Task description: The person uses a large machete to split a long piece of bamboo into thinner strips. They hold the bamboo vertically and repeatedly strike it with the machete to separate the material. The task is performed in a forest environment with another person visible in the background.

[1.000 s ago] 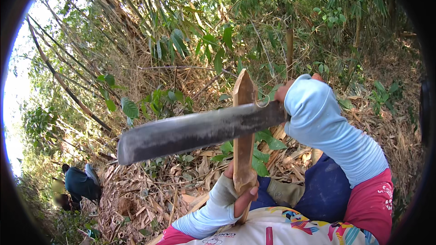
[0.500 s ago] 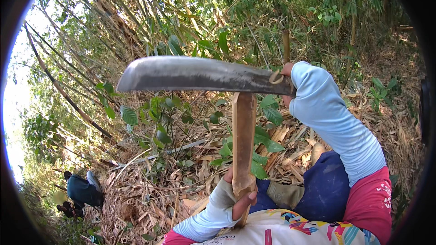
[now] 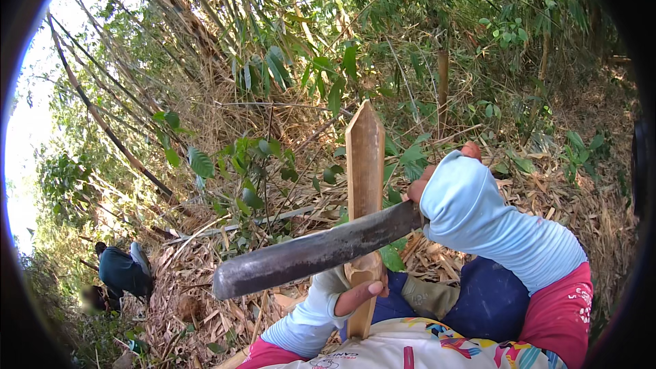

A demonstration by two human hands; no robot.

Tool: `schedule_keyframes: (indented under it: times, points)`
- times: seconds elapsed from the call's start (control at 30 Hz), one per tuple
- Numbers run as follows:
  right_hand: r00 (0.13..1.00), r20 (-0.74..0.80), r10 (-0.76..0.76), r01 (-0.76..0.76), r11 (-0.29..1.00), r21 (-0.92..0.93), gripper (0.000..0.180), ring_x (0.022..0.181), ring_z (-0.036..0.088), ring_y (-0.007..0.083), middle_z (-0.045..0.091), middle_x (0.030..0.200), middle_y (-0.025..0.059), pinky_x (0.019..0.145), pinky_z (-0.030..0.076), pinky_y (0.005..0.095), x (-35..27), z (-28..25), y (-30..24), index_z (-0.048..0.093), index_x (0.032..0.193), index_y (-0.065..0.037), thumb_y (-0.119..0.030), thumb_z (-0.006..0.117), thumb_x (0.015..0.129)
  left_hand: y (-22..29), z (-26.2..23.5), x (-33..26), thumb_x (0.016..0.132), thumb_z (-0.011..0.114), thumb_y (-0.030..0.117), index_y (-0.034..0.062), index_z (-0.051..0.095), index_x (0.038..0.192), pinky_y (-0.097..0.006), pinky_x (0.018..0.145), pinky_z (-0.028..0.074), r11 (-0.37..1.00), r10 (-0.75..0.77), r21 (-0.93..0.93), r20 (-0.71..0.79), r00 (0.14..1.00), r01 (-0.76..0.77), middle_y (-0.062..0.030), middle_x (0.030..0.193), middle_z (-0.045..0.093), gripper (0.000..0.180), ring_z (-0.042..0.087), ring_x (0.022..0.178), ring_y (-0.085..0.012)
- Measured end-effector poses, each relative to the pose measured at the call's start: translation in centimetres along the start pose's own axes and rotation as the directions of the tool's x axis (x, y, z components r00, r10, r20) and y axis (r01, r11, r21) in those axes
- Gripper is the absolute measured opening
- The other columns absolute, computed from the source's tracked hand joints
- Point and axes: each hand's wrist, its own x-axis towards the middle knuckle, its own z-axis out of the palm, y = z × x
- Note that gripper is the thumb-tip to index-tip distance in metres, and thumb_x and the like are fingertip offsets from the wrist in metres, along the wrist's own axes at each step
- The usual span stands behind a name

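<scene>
One stake [image 3: 364, 164], one machete [image 3: 311, 254] and two gloved hands are showing in a dry bamboo thicket. The left hand [image 3: 355, 295] is gripping the stake near its base, fingers wrapped around it, holding it upright with its pointed tip up. The right hand [image 3: 447, 184] is clenching the machete's handle, wrist bent and forearm rising from the lower right. The blade is lying across the stake's lower part, slanting down to the left. One other person [image 3: 121, 270] is crouching among fallen leaves at far left.
</scene>
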Motion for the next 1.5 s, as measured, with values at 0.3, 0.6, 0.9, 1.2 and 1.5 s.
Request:
schedule_keyframes:
  times: [0.3, 0.6, 0.9, 1.2, 1.5]
  points:
    - [0.994, -0.035, 0.102, -0.101, 0.995, 0.013, 0.021, 0.077, 0.061, 0.028, 0.06, 0.072, 0.0069, 0.076, 0.042, 0.0459, 1.1, -0.4, 0.2, 0.064, 0.08, -0.015, -0.03, 0.07, 0.067, 0.3, 0.6, -0.3, 0.077, 0.077, 0.012, 0.0033, 0.034, 0.133, -0.032, 0.06, 0.053, 0.999, -0.017, -0.033, -0.052, 0.998, 0.016, -0.012, 0.08, 0.058, 0.071, 0.062, 0.07, -0.0209]
    - [0.982, -0.149, 0.118, -0.113, 0.993, 0.041, 0.023, 0.075, 0.063, 0.0288, 0.061, 0.071, 0.0071, 0.081, 0.043, 0.0463, 0.9, -0.2, 1.0, 0.065, 0.083, -0.015, -0.025, 0.069, 0.063, 0.0, 0.4, -0.2, 0.077, 0.075, 0.007, 0.0058, 0.027, 0.135, -0.033, 0.06, 0.053, 1.0, -0.029, 0.009, -0.021, 0.999, 0.029, -0.0133, 0.079, 0.058, 0.075, 0.061, 0.068, -0.0222]
    - [0.989, -0.114, 0.096, -0.082, 0.99, 0.118, 0.019, 0.069, 0.062, 0.0279, 0.061, 0.074, 0.0026, 0.077, 0.044, 0.0565, 1.1, -0.1, 2.4, 0.059, 0.087, -0.017, -0.026, 0.066, 0.071, 0.2, 0.5, 0.2, 0.076, 0.075, 0.005, 0.0046, 0.029, 0.134, -0.034, 0.058, 0.052, 0.998, -0.061, -0.007, 0.019, 0.998, 0.061, -0.0129, 0.076, 0.058, 0.074, 0.061, 0.066, -0.0218]
    - [0.986, -0.076, 0.147, -0.14, 0.986, 0.092, 0.018, 0.072, 0.063, 0.0278, 0.061, 0.07, 0.0053, 0.07, 0.045, 0.0502, 1.3, -1.3, 2.5, 0.059, 0.083, -0.015, -0.022, 0.067, 0.068, -0.1, 0.7, -0.1, 0.076, 0.076, 0.007, 0.0042, 0.029, 0.134, -0.032, 0.058, 0.052, 0.998, -0.067, -0.01, -0.001, 0.998, 0.067, -0.0131, 0.076, 0.058, 0.074, 0.06, 0.065, -0.0213]
    - [0.966, -0.202, 0.162, -0.138, 0.982, 0.128, 0.018, 0.068, 0.063, 0.0287, 0.06, 0.067, 0.0062, 0.072, 0.048, 0.0515, 0.8, -1.4, 3.2, 0.062, 0.084, -0.015, -0.02, 0.066, 0.067, -0.3, 0.8, -0.1, 0.076, 0.076, 0.007, 0.0044, 0.023, 0.141, -0.032, 0.058, 0.052, 0.996, -0.087, -0.027, 0.012, 0.996, 0.088, -0.0135, 0.077, 0.059, 0.084, 0.06, 0.065, -0.0214]
